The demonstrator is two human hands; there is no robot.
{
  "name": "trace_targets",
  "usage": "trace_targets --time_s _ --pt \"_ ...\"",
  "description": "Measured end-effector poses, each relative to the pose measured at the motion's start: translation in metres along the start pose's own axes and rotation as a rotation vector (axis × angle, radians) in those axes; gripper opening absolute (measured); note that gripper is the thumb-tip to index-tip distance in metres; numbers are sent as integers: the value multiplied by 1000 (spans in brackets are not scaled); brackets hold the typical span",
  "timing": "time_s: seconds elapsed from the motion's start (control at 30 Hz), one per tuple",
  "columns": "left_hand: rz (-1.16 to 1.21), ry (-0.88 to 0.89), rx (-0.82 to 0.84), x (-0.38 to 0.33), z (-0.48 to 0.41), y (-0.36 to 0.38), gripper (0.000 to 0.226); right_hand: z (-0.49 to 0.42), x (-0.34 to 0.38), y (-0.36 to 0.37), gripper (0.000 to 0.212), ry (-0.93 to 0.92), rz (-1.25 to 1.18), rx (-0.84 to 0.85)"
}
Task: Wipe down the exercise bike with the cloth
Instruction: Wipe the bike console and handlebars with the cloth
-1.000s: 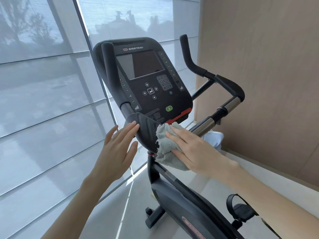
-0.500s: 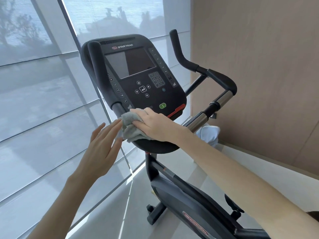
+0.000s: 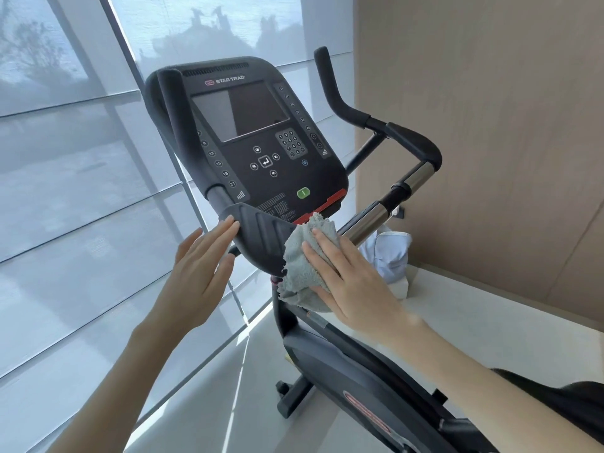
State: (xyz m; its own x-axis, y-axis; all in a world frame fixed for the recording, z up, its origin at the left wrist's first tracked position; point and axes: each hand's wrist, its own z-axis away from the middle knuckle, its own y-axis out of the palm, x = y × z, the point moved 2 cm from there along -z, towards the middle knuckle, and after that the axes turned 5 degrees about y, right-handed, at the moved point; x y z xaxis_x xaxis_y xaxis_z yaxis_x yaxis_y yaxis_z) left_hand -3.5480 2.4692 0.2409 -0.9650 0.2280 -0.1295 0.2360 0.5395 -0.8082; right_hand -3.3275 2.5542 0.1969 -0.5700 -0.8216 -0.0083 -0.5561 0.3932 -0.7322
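Note:
A black exercise bike fills the middle, with its console [image 3: 258,135] tilted toward me and a ridged black pad [image 3: 261,237] at the handlebar centre below it. A grey terry cloth [image 3: 302,263] lies bunched against the right side of that pad. My right hand [image 3: 346,276] presses flat on the cloth, fingers spread over it. My left hand [image 3: 199,266] is open with fingers apart, its fingertips touching the pad's left edge. The chrome and black right handlebar [image 3: 385,207] runs up to the right.
Tall windows with grey blinds [image 3: 81,191] stand close on the left. A wood-panelled wall [image 3: 490,125] rises on the right above a pale ledge [image 3: 490,315], where a white bag [image 3: 390,253] sits. The bike's frame [image 3: 359,380] slopes down toward me.
My right hand swept the cloth leftward across the pad, then back to the pad's right side. My left hand drew off the pad and now touches its left edge again.

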Motion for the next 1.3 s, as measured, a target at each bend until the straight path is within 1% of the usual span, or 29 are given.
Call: trace_targets --time_s 0.2,0.37,0.57,0.7,0.77,0.87,0.93,1.0,1.03,1.1,1.2,1.3 --pt "54 14 -24 7 -2 -6 51 -44 43 9 47 -24 154 -122" --pt "46 48 -37 5 -1 -8 51 -72 72 16 37 61 231 -156" --pt "34 40 -42 4 0 -4 51 -41 35 9 43 -108 174 -172" --pt "35 20 -50 2 1 -2 52 -24 12 1 50 -166 150 -117" --pt "28 13 -43 1 2 -2 52 -16 2 -5 52 -156 112 -87" --pt "24 2 -34 -2 2 -3 52 -4 -17 -17 55 -113 59 11" --pt "22 -2 -34 -3 2 -4 52 -4 -29 -28 52 -25 -86 70" --pt "21 -6 -35 -4 2 -5 51 -17 -33 -39 43 81 -341 58" --pt "22 -11 -35 -4 1 -5 49 -30 -31 -42 42 106 -456 49" --pt "15 -21 -48 -3 1 -7 48 -62 -19 -42 43 100 -563 58" --pt "11 -56 -121 0 2 -15 51 -107 7 -20 42 27 -584 173" --pt "14 -83 -145 6 3 -24 53 -131 27 6 44 1 -576 382"
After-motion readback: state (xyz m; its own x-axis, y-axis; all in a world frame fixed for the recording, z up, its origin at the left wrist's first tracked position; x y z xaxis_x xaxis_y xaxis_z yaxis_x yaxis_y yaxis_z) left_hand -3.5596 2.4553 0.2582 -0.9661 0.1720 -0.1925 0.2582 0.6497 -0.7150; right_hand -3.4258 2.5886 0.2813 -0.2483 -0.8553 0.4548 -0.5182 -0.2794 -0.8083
